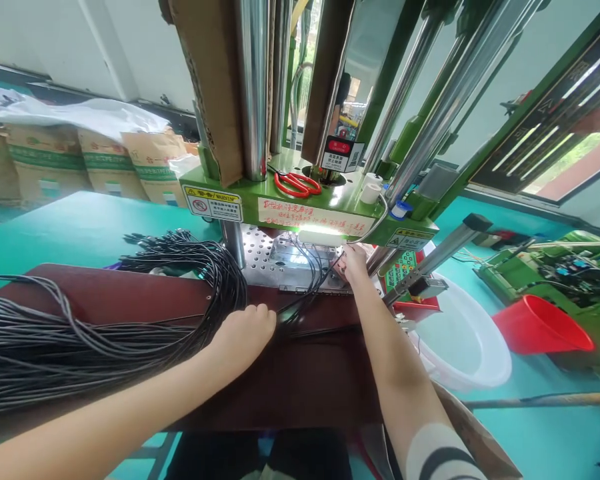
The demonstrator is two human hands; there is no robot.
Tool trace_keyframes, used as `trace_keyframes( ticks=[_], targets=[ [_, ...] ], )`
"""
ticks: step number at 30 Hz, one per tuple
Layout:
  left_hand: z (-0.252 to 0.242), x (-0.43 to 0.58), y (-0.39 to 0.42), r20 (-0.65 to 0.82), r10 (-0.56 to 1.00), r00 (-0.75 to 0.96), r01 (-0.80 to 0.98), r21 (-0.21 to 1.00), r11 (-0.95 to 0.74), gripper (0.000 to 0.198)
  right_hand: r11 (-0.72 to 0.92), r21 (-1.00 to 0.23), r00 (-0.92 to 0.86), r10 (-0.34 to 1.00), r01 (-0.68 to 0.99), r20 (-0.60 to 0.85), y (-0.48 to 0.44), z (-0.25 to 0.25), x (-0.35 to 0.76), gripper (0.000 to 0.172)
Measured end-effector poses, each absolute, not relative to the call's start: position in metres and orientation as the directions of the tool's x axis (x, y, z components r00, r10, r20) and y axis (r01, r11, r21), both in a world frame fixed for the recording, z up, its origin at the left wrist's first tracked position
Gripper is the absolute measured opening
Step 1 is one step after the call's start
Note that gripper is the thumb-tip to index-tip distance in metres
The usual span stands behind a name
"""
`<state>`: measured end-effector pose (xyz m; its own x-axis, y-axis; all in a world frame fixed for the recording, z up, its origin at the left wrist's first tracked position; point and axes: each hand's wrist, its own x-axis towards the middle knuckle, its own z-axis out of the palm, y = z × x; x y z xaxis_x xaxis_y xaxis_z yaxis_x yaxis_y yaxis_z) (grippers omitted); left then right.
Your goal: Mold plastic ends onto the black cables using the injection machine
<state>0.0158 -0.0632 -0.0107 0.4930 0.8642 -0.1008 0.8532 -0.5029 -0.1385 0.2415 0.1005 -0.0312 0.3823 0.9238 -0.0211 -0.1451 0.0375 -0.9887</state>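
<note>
My left hand (245, 332) is closed in a fist over black cables (300, 308) at the front of a green press (220, 187). These cables run up from the fist to the lit metal mould (290, 255) under the press plate. At the mould's right side, my right hand (353, 263) pinches a thin black cable; its fingertips are partly hidden. Just left of my left hand, a thick bundle of black cables (105, 347) lies across the dark red table (130, 287), its looped part (225, 267) curving back toward the press.
Red-handled scissors (297, 185) and white rolls (371, 188) rest on the press plate. To the right are a red-and-green control box (401, 270), a white tub (467, 340) and a red bucket (540, 327). Paper sacks (55, 160) stand behind at left. Steel columns (254, 93) rise ahead.
</note>
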Motion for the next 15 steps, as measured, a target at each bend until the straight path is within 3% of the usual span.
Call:
trace_keyframes(
  ticks=[7, 15],
  targets=[
    [-0.022, 0.022, -0.072, -0.091, 0.794, 0.601, 0.790, -0.082, -0.607, 0.025, 0.003, -0.999, 0.356, 0.934, -0.051, -0.016, 0.112, -0.032, 0.236, 0.027],
    [-0.028, 0.026, -0.066, -0.035, 0.809, 0.587, 0.810, 0.029, -0.586, 0.024, -0.031, -0.978, 0.274, 0.961, 0.207, 0.027, 0.118, -0.019, 0.223, 0.013]
  ],
)
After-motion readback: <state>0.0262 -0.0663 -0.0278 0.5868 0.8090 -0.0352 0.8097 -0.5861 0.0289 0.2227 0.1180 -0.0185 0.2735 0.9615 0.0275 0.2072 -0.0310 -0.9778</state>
